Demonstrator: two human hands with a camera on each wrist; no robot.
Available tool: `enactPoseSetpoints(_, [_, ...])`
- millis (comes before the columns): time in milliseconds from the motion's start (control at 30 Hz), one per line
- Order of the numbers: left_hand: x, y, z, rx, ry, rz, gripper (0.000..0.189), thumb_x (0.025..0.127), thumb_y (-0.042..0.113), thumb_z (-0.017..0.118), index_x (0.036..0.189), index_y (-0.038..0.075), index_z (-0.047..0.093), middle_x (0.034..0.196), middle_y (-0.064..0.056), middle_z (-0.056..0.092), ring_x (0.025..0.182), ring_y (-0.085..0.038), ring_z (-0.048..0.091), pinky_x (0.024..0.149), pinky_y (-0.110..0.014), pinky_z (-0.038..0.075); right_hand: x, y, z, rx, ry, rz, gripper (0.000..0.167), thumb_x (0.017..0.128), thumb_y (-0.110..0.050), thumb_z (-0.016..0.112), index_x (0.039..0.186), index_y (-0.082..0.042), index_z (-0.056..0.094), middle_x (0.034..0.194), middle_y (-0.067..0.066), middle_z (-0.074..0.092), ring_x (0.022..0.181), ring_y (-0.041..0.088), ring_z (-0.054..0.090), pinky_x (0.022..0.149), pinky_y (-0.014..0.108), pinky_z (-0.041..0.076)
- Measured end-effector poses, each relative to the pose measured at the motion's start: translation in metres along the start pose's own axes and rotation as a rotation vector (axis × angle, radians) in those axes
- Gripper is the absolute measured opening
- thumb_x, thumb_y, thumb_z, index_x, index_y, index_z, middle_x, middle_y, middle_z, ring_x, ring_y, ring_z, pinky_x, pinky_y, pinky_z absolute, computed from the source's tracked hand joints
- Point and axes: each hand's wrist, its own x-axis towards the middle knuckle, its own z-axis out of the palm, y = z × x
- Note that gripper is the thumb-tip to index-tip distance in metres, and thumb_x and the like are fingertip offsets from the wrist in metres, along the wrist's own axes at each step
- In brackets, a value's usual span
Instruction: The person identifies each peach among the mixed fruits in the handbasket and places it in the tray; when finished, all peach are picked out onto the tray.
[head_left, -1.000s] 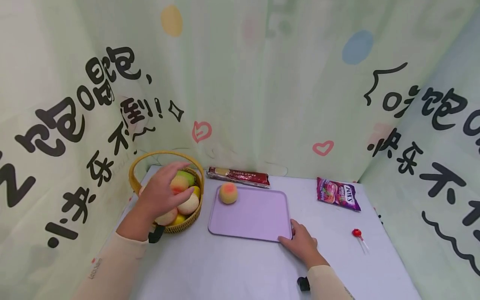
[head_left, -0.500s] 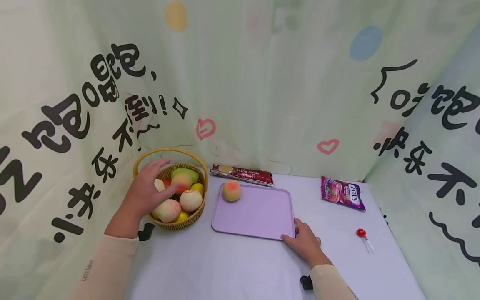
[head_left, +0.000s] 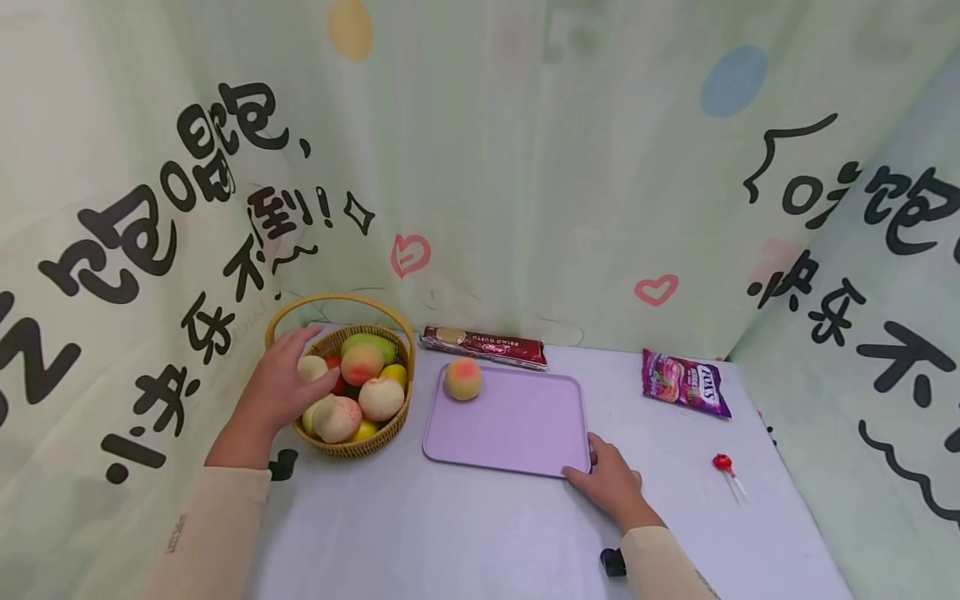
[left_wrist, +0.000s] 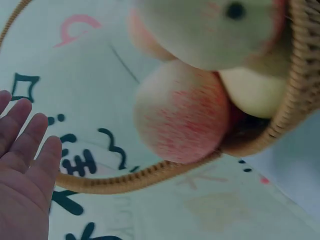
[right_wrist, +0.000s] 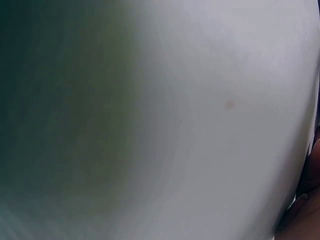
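Observation:
My left hand (head_left: 281,383), fingers spread, hovers over the left side of a wicker basket (head_left: 351,450) full of fruit. Inside are a red-blushed peach (head_left: 362,364), pale pink-speckled peaches (head_left: 337,418), a green mango-like fruit (head_left: 372,342) and yellow fruit. The left wrist view shows that hand's straight fingers (left_wrist: 42,155) apart from a speckled peach (left_wrist: 182,112). My right hand (head_left: 609,479) grips the near right corner of a lilac tray (head_left: 517,425), thumb at the front edge and fingers along the side. One peach (head_left: 462,379) sits on the tray's far left corner.
Behind the tray lies a dark red biscuit pack (head_left: 483,347). A purple candy bag (head_left: 685,383) and a red lollipop (head_left: 723,463) lie to the right on the white table (head_left: 435,533). The basket's tall handle (head_left: 341,297) arches above the fruit. Printed curtains surround the table.
My left hand has drawn back leftward from above the fruit, uncovering more of it. The right hand stays at the tray's corner. The head view has shifted slightly.

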Motion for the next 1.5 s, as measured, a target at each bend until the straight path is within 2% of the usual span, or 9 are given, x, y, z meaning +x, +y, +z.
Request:
enactPoseSetpoints(200, [0.006, -0.019, 0.009, 0.06, -0.062, -0.011, 0.067, 0.092, 0.026, 0.074, 0.148, 0.003, 0.047, 0.15, -0.022, 0.048, 0.138, -0.043, 0.044, 0.111, -0.064, 0.038, -0.003, -0.003, -0.002, -0.002, 0.001, -0.001, 0.097, 0.087, -0.054, 0.075, 0.156, 0.0, 0.034, 0.122, 0.016, 0.062, 0.109, 0.03, 0.056, 0.093, 0.062, 0.037])
enactPoseSetpoints(400, [0.015, -0.031, 0.013, 0.133, -0.171, -0.01, 0.069, 0.092, 0.025, 0.07, 0.151, 0.002, 0.044, 0.153, -0.022, 0.045, 0.142, -0.042, 0.04, 0.115, -0.061, 0.036, -0.003, -0.004, -0.002, -0.003, -0.005, 0.003, 0.098, 0.086, -0.055, 0.075, 0.156, 0.0, 0.034, 0.123, 0.017, 0.062, 0.11, 0.031, 0.056, 0.093, 0.064, 0.037])
enactPoseSetpoints(567, [0.022, -0.031, 0.012, 0.189, -0.252, 0.004, 0.071, 0.091, 0.022, 0.069, 0.153, -0.001, 0.042, 0.152, -0.024, 0.046, 0.142, -0.044, 0.039, 0.116, -0.061, 0.034, -0.002, -0.002, -0.002, -0.003, -0.003, 0.001, 0.097, 0.086, -0.055, 0.075, 0.156, -0.001, 0.035, 0.122, 0.016, 0.062, 0.11, 0.031, 0.056, 0.092, 0.062, 0.038])
enactPoseSetpoints(800, [0.03, -0.034, 0.015, 0.232, -0.34, -0.012, 0.07, 0.088, 0.021, 0.068, 0.148, -0.006, 0.046, 0.147, -0.028, 0.051, 0.138, -0.046, 0.043, 0.116, -0.061, 0.036, 0.001, 0.001, 0.0, -0.003, 0.001, -0.004, 0.099, 0.085, -0.056, 0.076, 0.156, -0.001, 0.036, 0.119, 0.015, 0.062, 0.107, 0.029, 0.056, 0.09, 0.061, 0.038])
enactPoseSetpoints(1133, [0.037, -0.035, 0.019, 0.352, -0.429, -0.006, 0.064, 0.09, 0.016, 0.067, 0.144, -0.011, 0.047, 0.144, -0.031, 0.052, 0.136, -0.049, 0.044, 0.115, -0.061, 0.036, 0.001, 0.001, -0.001, -0.005, 0.007, 0.0, 0.099, 0.084, -0.057, 0.076, 0.156, -0.001, 0.036, 0.117, 0.014, 0.063, 0.106, 0.029, 0.056, 0.09, 0.06, 0.038])
enactPoseSetpoints(1333, [0.041, -0.039, 0.019, 0.389, -0.473, -0.011, 0.066, 0.09, 0.018, 0.073, 0.144, -0.01, 0.048, 0.142, -0.031, 0.053, 0.134, -0.049, 0.046, 0.113, -0.062, 0.038, 0.001, 0.001, -0.001, -0.008, 0.008, -0.001, 0.098, 0.085, -0.057, 0.076, 0.156, -0.002, 0.037, 0.116, 0.013, 0.062, 0.107, 0.028, 0.056, 0.09, 0.059, 0.038])
enactPoseSetpoints(1500, [0.043, -0.045, 0.019, 0.386, -0.492, -0.023, 0.06, 0.089, 0.02, 0.075, 0.138, -0.008, 0.054, 0.135, -0.029, 0.056, 0.127, -0.047, 0.051, 0.108, -0.061, 0.043, 0.0, 0.0, -0.001, -0.002, 0.01, 0.0, 0.097, 0.084, -0.056, 0.076, 0.156, -0.003, 0.037, 0.115, 0.012, 0.062, 0.105, 0.028, 0.056, 0.089, 0.059, 0.038])
